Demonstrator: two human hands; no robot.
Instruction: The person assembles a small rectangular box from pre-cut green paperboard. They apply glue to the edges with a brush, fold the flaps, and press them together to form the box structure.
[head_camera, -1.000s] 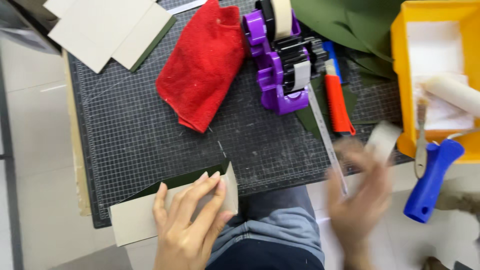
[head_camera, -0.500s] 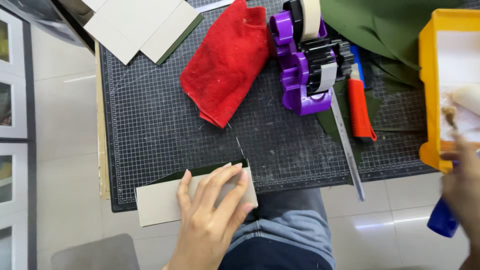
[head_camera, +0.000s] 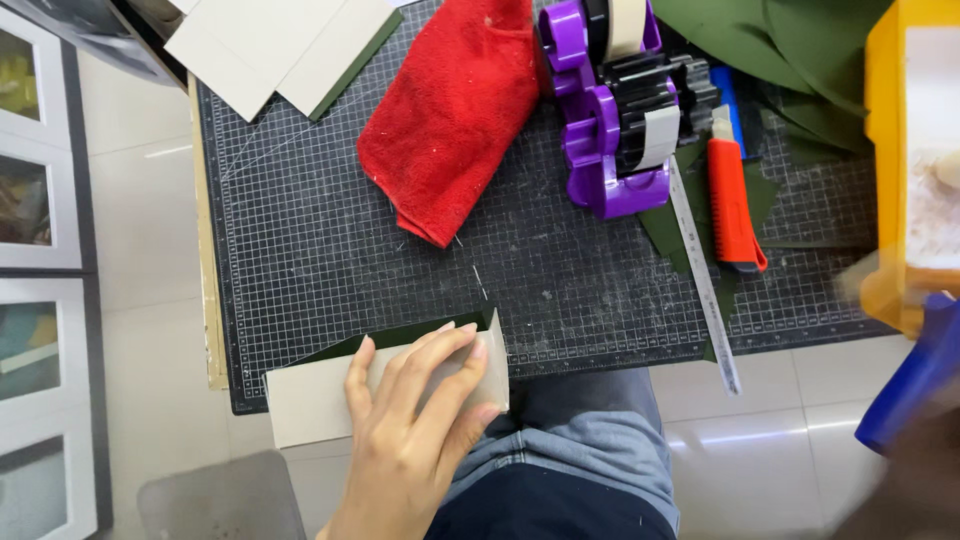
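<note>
Light is bright, even and diffuse, falling from above — shadows are soft and short. The left hand (head_camera: 410, 440) casts only a faint shadow on the flat grey cardboard piece (head_camera: 320, 405) beneath its fingers. Just right of that hand, the glossy pale floor tiles (head_camera: 760, 440) carry a mild white glare. Beyond the hand, the dark gridded cutting mat (head_camera: 330, 250) and the crumpled red cloth (head_camera: 455, 110) are sharp, with fine lines readable. At the far right edge the blue plastic handle (head_camera: 915, 375) is smeared with motion blur — the dark shape below it is too blurred to identify.
</note>
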